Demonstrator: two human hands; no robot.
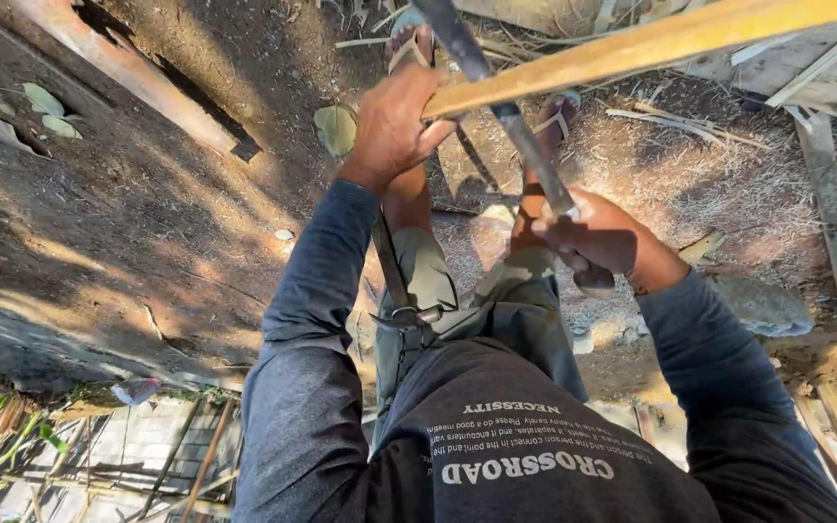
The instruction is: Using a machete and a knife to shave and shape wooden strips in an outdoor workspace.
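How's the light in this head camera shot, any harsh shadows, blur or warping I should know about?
Head view: hard low sun, dappled shadow bands across the dirt ground; the yellow pole glows bright, the left hand gripping it is sunlit; the right hand on the dark blade is partly shaded; wide-angle bending at the edges; focus looks sharp, with no evident motion blur.

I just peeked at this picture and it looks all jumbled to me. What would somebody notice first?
First, the long yellowish wooden stick slanting across the top, gripped at its lower end by the left hand. Next, the dark blade of a big knife crossing that stick, its handle held in the right hand near the middle. Below them, two sandalled feet stand on dusty ground strewn with dry straw.
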